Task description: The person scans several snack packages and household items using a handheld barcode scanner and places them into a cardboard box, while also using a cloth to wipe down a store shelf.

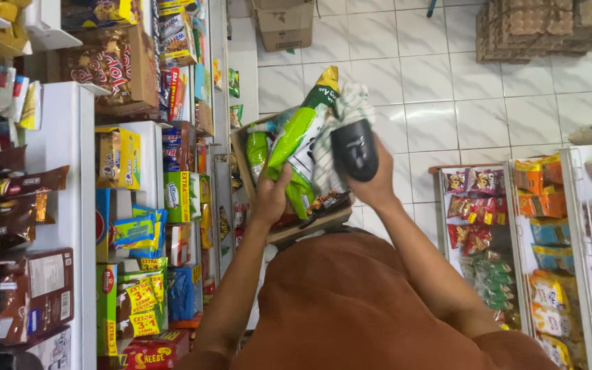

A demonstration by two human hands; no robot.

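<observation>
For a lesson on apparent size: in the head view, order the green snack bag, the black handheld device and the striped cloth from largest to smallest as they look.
1. Green snack bag, held by the left hand.
2 and 3. Black handheld device in the right hand, and striped cloth: unsure, since the device hides part of the cloth.

A tall green and yellow snack bag [294, 144] with a white label panel stands in the middle. Just left of that bag lies a smaller green packet [257, 152] in a cardboard box [241, 159]. Well left of the bag, shelves carry yellow boxes [119, 158], green cartons [180, 196], blue packets [137, 230] and yellow sale tags [142, 297]. Well right of the bag hang orange packets [541, 183], red sachets [473, 183] and green ones [495, 274]
</observation>
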